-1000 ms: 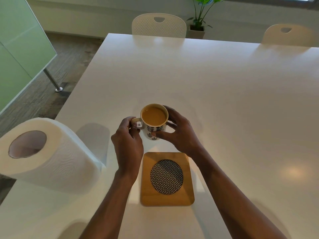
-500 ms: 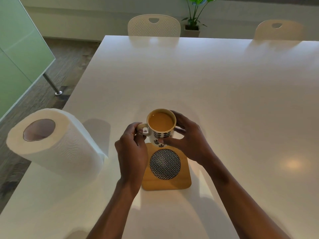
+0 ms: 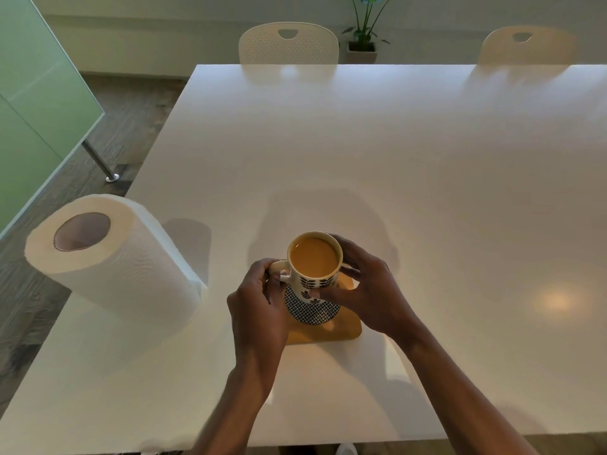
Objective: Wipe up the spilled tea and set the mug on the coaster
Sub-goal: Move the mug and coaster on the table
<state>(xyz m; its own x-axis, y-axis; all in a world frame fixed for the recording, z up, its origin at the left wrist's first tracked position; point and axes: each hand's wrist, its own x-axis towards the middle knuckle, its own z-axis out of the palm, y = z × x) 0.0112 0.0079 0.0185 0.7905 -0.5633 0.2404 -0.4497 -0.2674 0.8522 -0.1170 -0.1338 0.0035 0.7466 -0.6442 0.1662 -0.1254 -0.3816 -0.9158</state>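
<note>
Your left hand [image 3: 259,300] pinching the handle and right hand [image 3: 364,290] cupped round the mug [image 3: 314,267] have brought it from beyond the coaster [image 3: 348,326] to directly over its woven centre, so only lowering remains.

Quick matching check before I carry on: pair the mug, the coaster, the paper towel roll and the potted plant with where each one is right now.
Things:
1. mug
2. coaster
3. paper towel roll
4. potted plant

Places:
A. on the floor beyond the table's far edge
B. flat on the table, under the mug
C. held by the left hand and right hand
D. upright at the table's left edge

Pairs: 1-C, 2-B, 3-D, 4-A
</note>
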